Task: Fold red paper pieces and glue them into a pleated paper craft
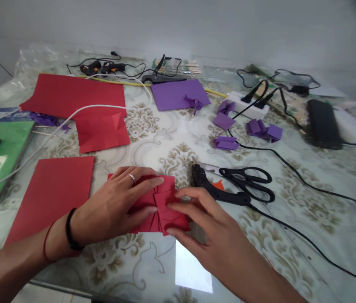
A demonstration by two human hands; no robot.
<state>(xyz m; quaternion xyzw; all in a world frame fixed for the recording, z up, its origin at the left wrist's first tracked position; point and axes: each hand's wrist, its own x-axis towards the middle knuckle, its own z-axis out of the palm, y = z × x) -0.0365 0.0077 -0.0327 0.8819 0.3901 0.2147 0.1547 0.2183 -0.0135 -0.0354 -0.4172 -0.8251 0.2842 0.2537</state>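
A folded red paper [168,206] with creases and overlapping flaps lies on the table in front of me. My left hand [124,198] rests across its left part, thumb and index finger pressing it down and hiding much of that side. At the right edge, my right hand [201,221] grips a folded flap between thumb and fingers. Just beyond the right hand sits a black hot glue gun [218,189] with an orange trigger. Black-handled scissors [250,179] lie against it, blades partly behind its nozzle.
Red sheets [57,189] lie left, beside a green pack [4,155]. Behind are a purple sheet [178,94], folded purple pieces [226,143] and a white power strip [249,105]. A white cable [92,107] crosses the left; a black cord [307,240] runs right.
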